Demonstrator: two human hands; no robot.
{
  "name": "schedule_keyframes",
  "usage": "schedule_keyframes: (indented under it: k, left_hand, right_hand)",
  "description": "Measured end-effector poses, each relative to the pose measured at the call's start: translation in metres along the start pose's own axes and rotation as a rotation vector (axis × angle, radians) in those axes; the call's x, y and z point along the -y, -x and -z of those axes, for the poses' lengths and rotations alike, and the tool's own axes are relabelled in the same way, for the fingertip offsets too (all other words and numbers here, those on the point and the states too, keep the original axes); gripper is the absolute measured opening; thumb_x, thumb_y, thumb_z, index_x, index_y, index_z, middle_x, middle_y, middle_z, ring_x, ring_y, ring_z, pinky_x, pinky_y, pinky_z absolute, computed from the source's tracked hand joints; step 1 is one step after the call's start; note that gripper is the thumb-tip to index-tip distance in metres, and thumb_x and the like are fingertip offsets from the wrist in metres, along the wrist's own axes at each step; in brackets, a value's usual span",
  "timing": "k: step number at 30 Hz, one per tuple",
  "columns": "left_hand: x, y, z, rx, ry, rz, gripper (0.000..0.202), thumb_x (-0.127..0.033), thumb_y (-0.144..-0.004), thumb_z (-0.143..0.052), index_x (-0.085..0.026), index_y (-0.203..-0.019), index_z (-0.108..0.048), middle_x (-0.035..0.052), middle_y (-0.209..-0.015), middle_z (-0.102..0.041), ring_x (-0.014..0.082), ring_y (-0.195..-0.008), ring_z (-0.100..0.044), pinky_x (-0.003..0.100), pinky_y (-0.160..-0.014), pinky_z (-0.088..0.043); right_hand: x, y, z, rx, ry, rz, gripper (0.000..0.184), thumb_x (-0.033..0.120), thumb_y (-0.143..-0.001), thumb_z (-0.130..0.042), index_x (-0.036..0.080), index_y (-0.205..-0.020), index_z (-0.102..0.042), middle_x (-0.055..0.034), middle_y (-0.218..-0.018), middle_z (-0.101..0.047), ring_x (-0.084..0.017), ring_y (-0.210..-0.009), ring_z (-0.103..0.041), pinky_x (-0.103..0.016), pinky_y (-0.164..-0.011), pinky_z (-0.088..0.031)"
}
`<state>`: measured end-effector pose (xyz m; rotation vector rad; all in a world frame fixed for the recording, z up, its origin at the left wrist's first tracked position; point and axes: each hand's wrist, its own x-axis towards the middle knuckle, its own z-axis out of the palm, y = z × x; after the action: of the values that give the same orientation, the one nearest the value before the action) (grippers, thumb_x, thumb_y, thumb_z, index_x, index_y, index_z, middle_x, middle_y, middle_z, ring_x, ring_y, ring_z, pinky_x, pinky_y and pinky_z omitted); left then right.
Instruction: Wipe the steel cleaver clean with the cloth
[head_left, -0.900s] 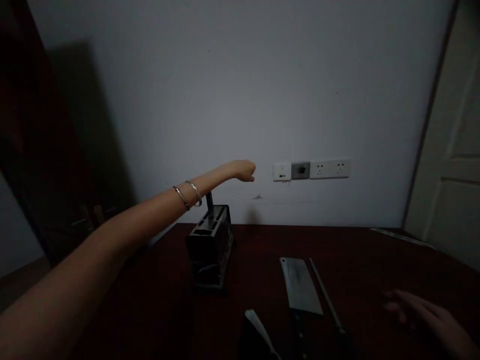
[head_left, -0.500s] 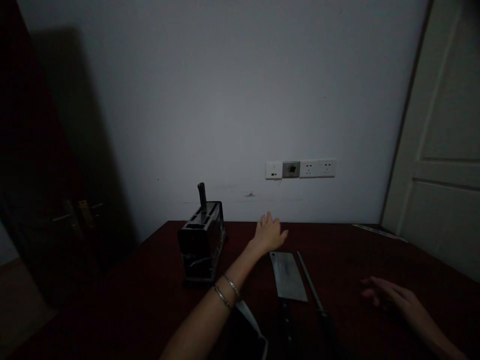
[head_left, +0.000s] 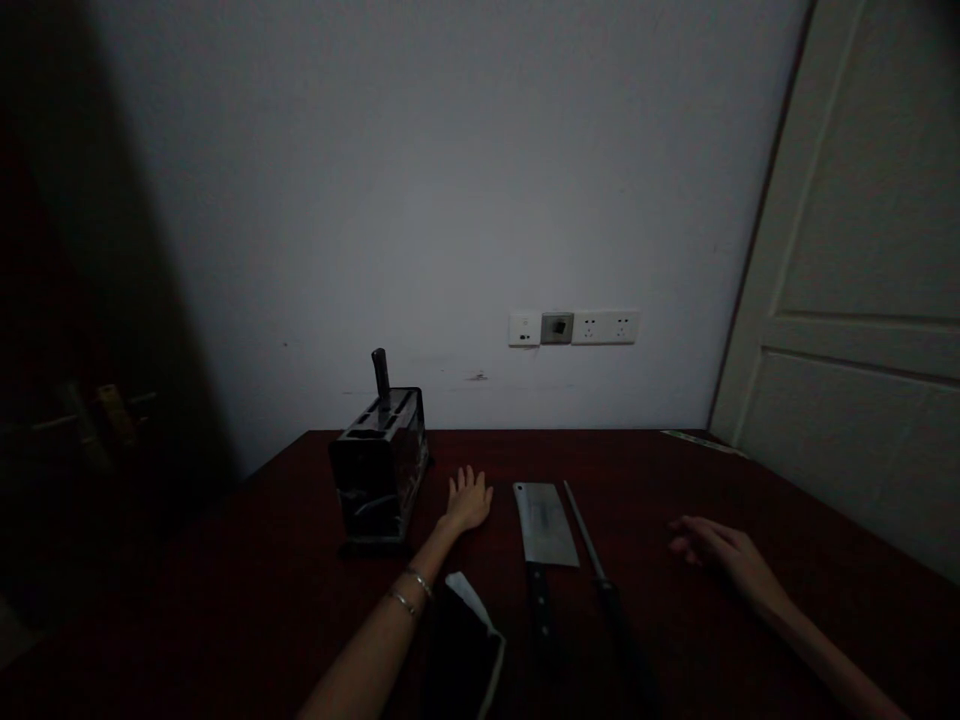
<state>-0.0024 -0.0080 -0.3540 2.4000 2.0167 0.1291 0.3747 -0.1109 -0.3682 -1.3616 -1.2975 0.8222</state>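
At far left, a metal door handle (head_left: 56, 423) is being obscured by deep shadow. Next, a dark slotted knife block (head_left: 367, 490) is being supported by the red-brown table (head_left: 495, 450). A single knife handle (head_left: 381, 372) is being held upright in its top; anything below the slot is being hidden by the block.

To the right of the block, the left hand (head_left: 468, 502) is being presented with fingers spread wide; nothing is being gripped. Contact with the table cannot be confirmed. Its forearm is being cut off by the lower edge.

Nearer, a dark item with a pale edge (head_left: 480, 605) is being cropped at the bottom; its type cannot be determined.

Further right, a cleaver (head_left: 549, 525) is being displayed flat, blade far, handle near. Just beside it, a slim metal rod (head_left: 583, 530) is being shown; its black grip is being swallowed by shadow.

At right, the right hand (head_left: 720, 545) is being shown with fingers partly curled; its palm is being hidden, so any grip cannot be verified.
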Motion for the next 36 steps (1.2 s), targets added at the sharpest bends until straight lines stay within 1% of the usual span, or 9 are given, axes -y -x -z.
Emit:
schedule_keyframes:
  k: [4, 8, 10, 13, 18, 21, 24, 28, 36]
  left_hand:
    - [0.001, 0.001, -0.008, -0.044, -0.033, -0.014, 0.056, -0.041, -0.088, -0.015, -0.013, -0.134, -0.029, 0.0153, -0.142, -0.024, 0.0294, -0.131, -0.017, 0.046, -0.102, -0.018]
    - [0.001, 0.003, -0.009, -0.082, -0.073, -0.019, 0.055, -0.039, -0.088, -0.014, -0.013, -0.134, -0.029, 0.0157, -0.141, -0.025, 0.0297, -0.13, -0.019, 0.047, -0.102, -0.019]
    - [0.001, 0.004, -0.009, -0.095, -0.091, -0.025, 0.055, -0.039, -0.089, -0.014, -0.012, -0.134, -0.03, 0.0166, -0.141, -0.027, 0.0301, -0.13, -0.02, 0.047, -0.102, -0.019]
    - [0.0, 0.005, -0.008, -0.108, -0.111, -0.034, 0.054, -0.038, -0.089, -0.016, -0.011, -0.133, -0.032, 0.0178, -0.139, -0.028, 0.0303, -0.129, -0.022, 0.047, -0.101, -0.02]
    - [0.001, 0.002, -0.01, -0.12, -0.119, -0.031, 0.054, -0.038, -0.089, -0.016, -0.012, -0.133, -0.032, 0.0174, -0.139, -0.029, 0.0305, -0.129, -0.023, 0.048, -0.1, -0.021]
    - [0.002, -0.001, -0.014, -0.129, -0.114, -0.033, 0.054, -0.038, -0.088, -0.017, -0.012, -0.133, -0.032, 0.0169, -0.139, -0.03, 0.0307, -0.129, -0.023, 0.048, -0.1, -0.022]
    - [0.004, -0.003, -0.017, -0.145, -0.109, -0.034, 0.055, -0.039, -0.088, -0.016, -0.012, -0.133, -0.032, 0.0173, -0.139, -0.03, 0.0314, -0.128, -0.024, 0.048, -0.1, -0.022]
    - [0.005, -0.006, -0.02, -0.151, -0.098, -0.033, 0.055, -0.039, -0.088, -0.016, -0.011, -0.133, -0.032, 0.0171, -0.139, -0.03, 0.0318, -0.128, -0.024, 0.048, -0.1, -0.022]
    - [0.005, -0.01, -0.023, -0.149, -0.083, -0.031, 0.055, -0.039, -0.088, -0.017, -0.011, -0.132, -0.033, 0.0177, -0.139, -0.03, 0.0324, -0.128, -0.023, 0.049, -0.1, -0.021]
  right_hand:
    - [0.002, 0.002, -0.003, -0.005, -0.006, -0.008, 0.047, 0.056, -0.068, -0.054, 0.012, -0.077, -0.066, -0.0105, -0.067, -0.067, -0.018, -0.053, -0.056, -0.029, -0.051, -0.044]
    - [0.016, 0.01, -0.01, -0.107, -0.109, -0.043, 0.044, 0.052, -0.064, -0.058, 0.011, -0.078, -0.064, -0.0109, -0.068, -0.068, -0.018, -0.053, -0.056, -0.028, -0.049, -0.043]
    - [0.031, 0.019, -0.021, -0.159, -0.164, -0.058, 0.042, 0.05, -0.062, -0.06, 0.011, -0.078, -0.063, -0.0099, -0.066, -0.067, -0.017, -0.052, -0.055, -0.027, -0.046, -0.042]
    - [0.063, 0.04, -0.051, -0.123, -0.168, -0.023, 0.035, 0.045, -0.068, -0.056, 0.013, -0.079, -0.062, -0.008, -0.067, -0.067, -0.015, -0.052, -0.055, -0.024, -0.047, -0.041]
    - [0.106, 0.071, -0.113, 0.062, 0.168, 0.028, 0.031, 0.039, -0.077, -0.043, 0.015, -0.067, -0.06, -0.0056, -0.059, -0.064, -0.016, -0.051, -0.056, -0.024, -0.047, -0.04]
    - [0.117, 0.08, -0.144, 0.047, 0.533, 0.064, 0.031, 0.038, -0.077, -0.043, 0.015, -0.068, -0.063, -0.0107, -0.07, -0.067, -0.021, -0.067, -0.062, -0.027, -0.058, -0.043]
    - [0.123, 0.084, -0.167, 0.022, 0.823, -0.001, 0.036, 0.041, -0.079, -0.042, 0.013, -0.075, -0.065, -0.0157, -0.081, -0.067, -0.027, -0.078, -0.063, -0.033, -0.065, -0.045]
    - [0.129, 0.086, -0.188, 0.005, 1.014, -0.041, 0.04, 0.043, -0.081, -0.041, 0.011, -0.085, -0.065, -0.0176, -0.089, -0.066, -0.029, -0.084, -0.063, -0.035, -0.068, -0.047]
    - [0.125, 0.086, -0.206, -0.031, 1.071, -0.034, 0.04, 0.042, -0.083, -0.041, 0.011, -0.089, -0.065, -0.02, -0.091, -0.065, -0.028, -0.088, -0.062, -0.036, -0.071, -0.046]
